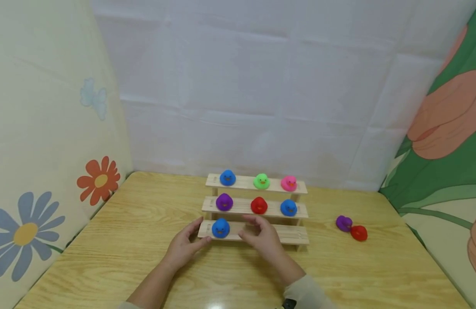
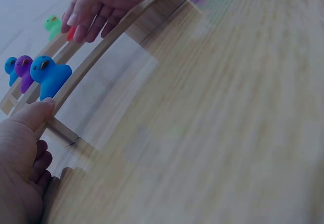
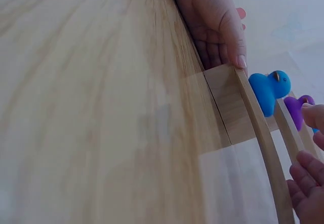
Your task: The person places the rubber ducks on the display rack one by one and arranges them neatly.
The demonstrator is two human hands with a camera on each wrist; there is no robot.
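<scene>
A three-tier wooden display shelf (image 1: 276,231) stands on the table with small rubber ducks on it. My left hand (image 1: 185,244) grips the left end of the bottom tier, thumb at its front corner beside a blue duck (image 1: 220,228). Over the middle of that tier, to the right of this duck, is my right hand (image 1: 265,240), its fingers parted around nothing. On the middle tier sit a purple duck (image 1: 224,202), a red duck (image 1: 259,205) and another blue duck (image 1: 288,208). The top tier bears blue (image 1: 228,177), green (image 1: 262,181) and pink ducks (image 1: 289,183).
To the right of the shelf, a purple duck (image 1: 344,223) and a red duck (image 1: 359,233) lie close together on the wood-grain table (image 1: 125,223). A pale cloth (image 1: 241,86) hangs behind, with flower-printed cloths on both sides.
</scene>
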